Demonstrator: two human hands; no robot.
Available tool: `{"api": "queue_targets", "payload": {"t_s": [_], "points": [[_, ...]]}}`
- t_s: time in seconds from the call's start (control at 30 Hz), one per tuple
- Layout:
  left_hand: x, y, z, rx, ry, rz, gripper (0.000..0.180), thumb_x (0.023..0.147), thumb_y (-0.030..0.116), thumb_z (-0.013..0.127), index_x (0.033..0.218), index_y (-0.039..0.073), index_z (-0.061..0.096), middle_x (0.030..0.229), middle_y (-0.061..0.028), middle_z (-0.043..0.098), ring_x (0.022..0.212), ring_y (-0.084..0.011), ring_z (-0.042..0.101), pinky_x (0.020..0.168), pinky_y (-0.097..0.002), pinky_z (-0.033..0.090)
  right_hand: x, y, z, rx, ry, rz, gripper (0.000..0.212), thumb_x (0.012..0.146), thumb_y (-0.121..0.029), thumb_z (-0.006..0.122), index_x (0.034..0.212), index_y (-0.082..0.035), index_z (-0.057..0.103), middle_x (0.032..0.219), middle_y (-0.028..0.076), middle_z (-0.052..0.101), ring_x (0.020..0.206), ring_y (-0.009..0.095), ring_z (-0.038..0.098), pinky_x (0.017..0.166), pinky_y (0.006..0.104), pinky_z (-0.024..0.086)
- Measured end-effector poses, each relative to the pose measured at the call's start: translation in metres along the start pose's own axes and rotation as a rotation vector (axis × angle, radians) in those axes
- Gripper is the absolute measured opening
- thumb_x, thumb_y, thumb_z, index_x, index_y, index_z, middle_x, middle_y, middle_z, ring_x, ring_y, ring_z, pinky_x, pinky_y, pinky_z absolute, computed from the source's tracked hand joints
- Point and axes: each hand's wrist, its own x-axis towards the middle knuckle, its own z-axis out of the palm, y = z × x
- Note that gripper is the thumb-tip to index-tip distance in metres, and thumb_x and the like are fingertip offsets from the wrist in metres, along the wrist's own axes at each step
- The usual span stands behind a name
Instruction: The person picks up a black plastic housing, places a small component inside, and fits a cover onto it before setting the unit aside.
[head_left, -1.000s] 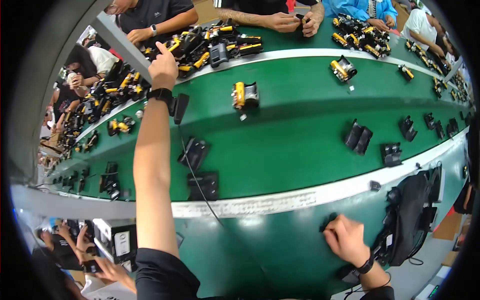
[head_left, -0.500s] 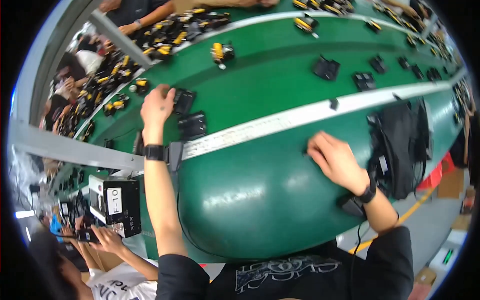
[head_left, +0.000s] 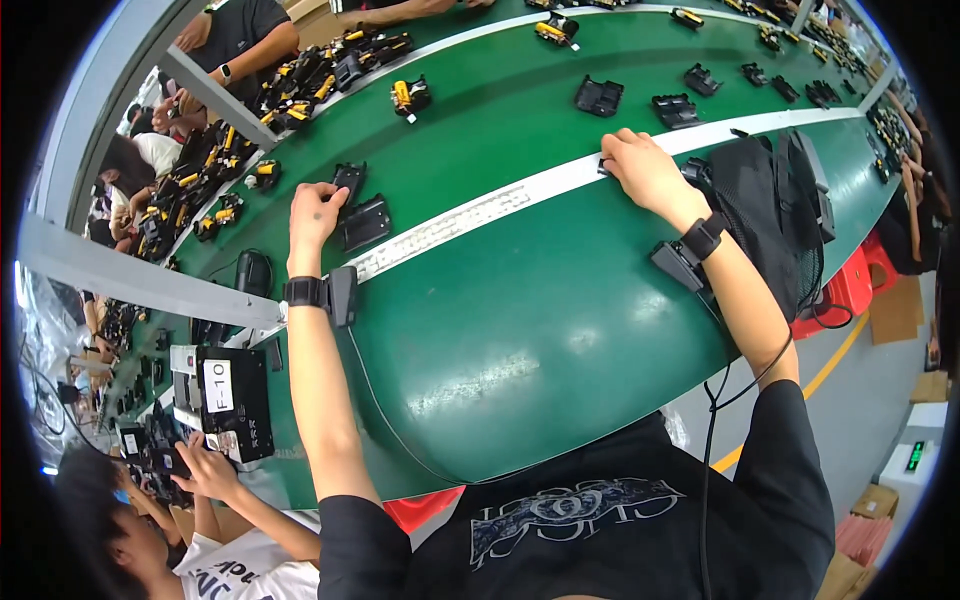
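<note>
Black casing (head_left: 349, 177), green worktop (head_left: 520, 320), white strip (head_left: 440, 238)

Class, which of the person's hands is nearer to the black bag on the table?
The right. The right hand is just left of the black bag, over the white strip; the left hand is much farther left, at a black shell.

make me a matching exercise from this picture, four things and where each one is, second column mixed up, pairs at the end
1. left hand
2. right hand
3. black bag
4. boxy black machine

a. over the white strip
b. left of the left forearm
c. at a black shell
d. lying on the green tabletop

Pairs: 1-c, 2-a, 3-d, 4-b
</note>
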Motion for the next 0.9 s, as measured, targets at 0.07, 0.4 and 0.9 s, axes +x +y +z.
{"api": "queue_targets", "payload": {"t_s": [0.07,0.4,0.9], "points": [[-0.006,0.008,-0.003,0.021,0.024,-0.034,0.032,0.094,0.033,0.079,0.11,0.006,0.079,0.121,-0.0134,0.071,0.111,-0.0348,0.07,0.096,-0.0446,0.055,-0.004,0.0,-0.002,-0.075,-0.004,0.026,0.017,0.097,-0.012,0.072,0.109,-0.006,0.063,0.115,0.013,0.061,0.106,0.041,0.062,0.097,0.0478,0.053],[-0.069,0.095,-0.016,-0.112,0.141,0.071,0.019,0.096,0.024,0.075,0.103,0.007,0.077,0.116,-0.0091,0.07,0.107,-0.0339,0.07,0.092,-0.0433,0.056,-0.051,-0.036,-0.046,-0.002,-0.124,-0.136,0.014,0.096,-0.015,0.073,0.105,-0.008,0.065,0.118,0.012,0.061,0.111,0.036,0.061,0.094,0.0484,0.051],[-0.108,0.15,0.034,-0.432,0.082,0.224,0.012,0.094,0.007,0.075,0.104,0.0,0.075,0.11,-0.0132,0.068,0.086,-0.03,0.069,0.079,-0.0399,0.055,-0.073,-0.241,0.017,0.306,0.168,-1.016,0.009,0.085,-0.018,0.073,0.091,-0.014,0.067,0.129,0.001,0.066,0.134,0.026,0.055,0.112,0.0584,0.045]]}}
